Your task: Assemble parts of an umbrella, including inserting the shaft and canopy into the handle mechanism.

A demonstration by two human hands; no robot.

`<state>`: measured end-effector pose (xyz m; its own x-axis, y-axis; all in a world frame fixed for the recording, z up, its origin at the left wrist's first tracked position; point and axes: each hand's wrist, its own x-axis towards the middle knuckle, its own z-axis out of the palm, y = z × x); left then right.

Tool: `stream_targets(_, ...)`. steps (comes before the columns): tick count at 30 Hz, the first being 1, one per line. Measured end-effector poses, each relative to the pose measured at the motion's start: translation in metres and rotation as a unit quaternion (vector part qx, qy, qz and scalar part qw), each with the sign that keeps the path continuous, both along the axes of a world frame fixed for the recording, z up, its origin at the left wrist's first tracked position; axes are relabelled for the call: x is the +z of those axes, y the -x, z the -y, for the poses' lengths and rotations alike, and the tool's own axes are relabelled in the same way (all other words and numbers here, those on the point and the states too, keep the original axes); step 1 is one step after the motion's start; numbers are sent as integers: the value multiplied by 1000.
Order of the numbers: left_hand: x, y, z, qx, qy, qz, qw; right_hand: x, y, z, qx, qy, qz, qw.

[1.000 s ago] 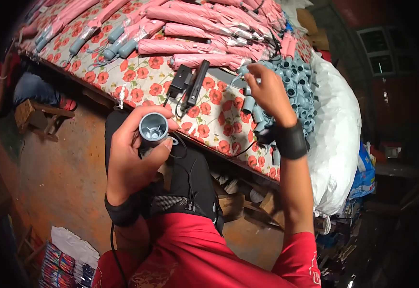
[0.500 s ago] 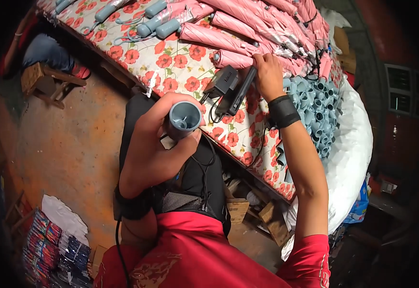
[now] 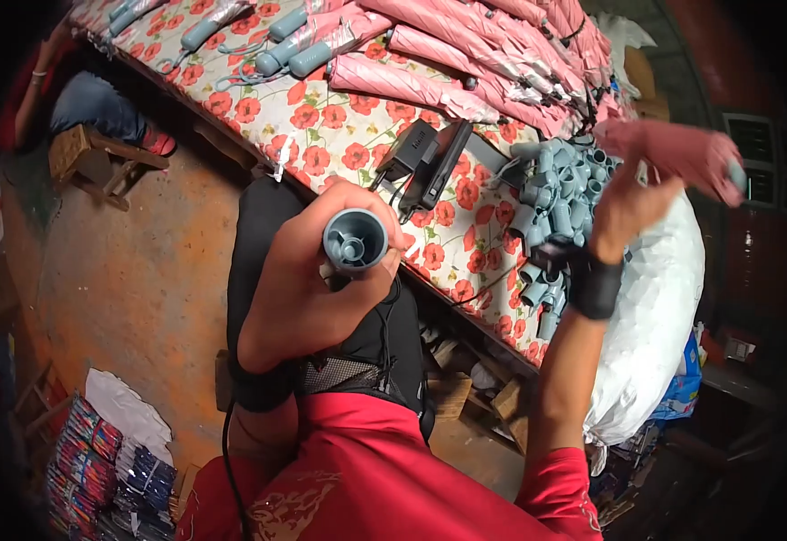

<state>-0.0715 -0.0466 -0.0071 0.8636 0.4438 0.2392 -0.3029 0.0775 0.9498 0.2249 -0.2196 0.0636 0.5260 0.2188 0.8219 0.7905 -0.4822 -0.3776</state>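
Well, held a hollow grey-blue handle (image 3: 355,239) in the left hand (image 3: 308,288), with thumb and fingers curled around the outer wall and the open mouth turned upward, likely for a plain view of the inner socket. Had it just off the near edge of the flower-patterned table (image 3: 357,158), perhaps for comfort at close range. Gripped a folded pink umbrella (image 3: 682,151) in the right hand (image 3: 632,212), with fingers closed about its length; could not tell each fingertip's exact place for the blur. Held it up and out to the right of the heap of similar handles (image 3: 551,185), presumably to avoid knocking them. Had the handle, then, inside the ring of the left fingers, well apart from the right ones, and the umbrella across the right grasp, tilted.
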Motion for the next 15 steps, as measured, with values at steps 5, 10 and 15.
stream_targets(5,7,-8,29,-46,3,6,999,45,110,41,14,-67,-101,993)
stream_targets(10,16,-7,72,-97,-37,-20,994,53,191,64,88,10,-351,932)
stream_targets(15,18,-1,86,-207,-33,-67,975,47,208,61,164,-87,-331,925)
